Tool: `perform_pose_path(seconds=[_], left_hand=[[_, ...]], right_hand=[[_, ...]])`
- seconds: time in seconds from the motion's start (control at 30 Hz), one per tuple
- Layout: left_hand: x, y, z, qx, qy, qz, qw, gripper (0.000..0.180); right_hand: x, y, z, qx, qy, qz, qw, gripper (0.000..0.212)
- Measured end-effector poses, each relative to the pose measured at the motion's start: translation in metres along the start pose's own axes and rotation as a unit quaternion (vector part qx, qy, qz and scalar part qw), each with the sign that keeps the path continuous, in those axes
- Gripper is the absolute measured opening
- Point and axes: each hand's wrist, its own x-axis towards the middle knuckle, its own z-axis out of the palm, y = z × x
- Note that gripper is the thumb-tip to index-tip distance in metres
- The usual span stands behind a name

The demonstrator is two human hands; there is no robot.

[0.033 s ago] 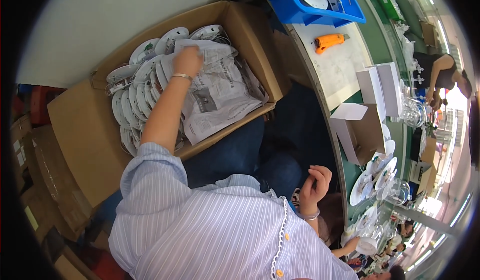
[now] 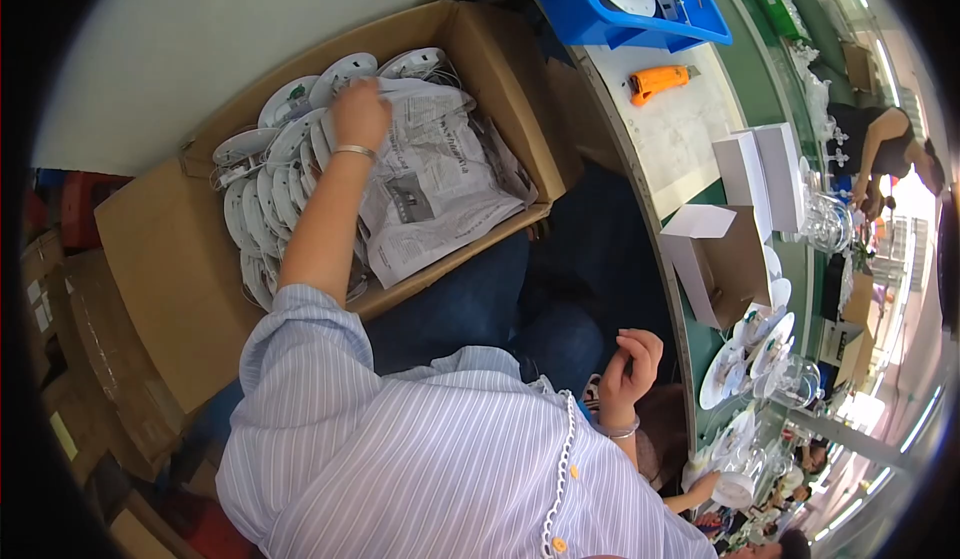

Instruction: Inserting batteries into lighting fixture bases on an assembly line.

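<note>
In the upper left of the frame the left hand (image 2: pixel 360 114) reaches into an open cardboard box (image 2: pixel 180 259), its fingers curled down among the white round discs (image 2: pixel 262 199) stacked on edge there; whether the grip closes on one I cannot tell. A crumpled newspaper (image 2: pixel 440 184) lies just beside the hand, covering the box's right half. The right hand (image 2: pixel 630 364) hangs loosely curled and empty at lower centre, near the green counter (image 2: pixel 700 344), where an orange tool (image 2: pixel 658 81) lies
</note>
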Motion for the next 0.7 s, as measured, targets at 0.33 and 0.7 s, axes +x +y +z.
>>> perform_pose_path(seconds=[0.33,0.7], left_hand=[[-0.059,-0.094,-0.031,0.107,-0.1,-0.147,0.978,0.036],[-0.128,0.107,-0.168,-0.023,0.087,0.305,0.948,0.017]], right_hand=[[-0.001,-0.002,0.003,0.062,-0.022,0.01,0.998,0.023],[0.021,0.001,0.016,0.485,-0.206,0.301,0.795,0.033]])
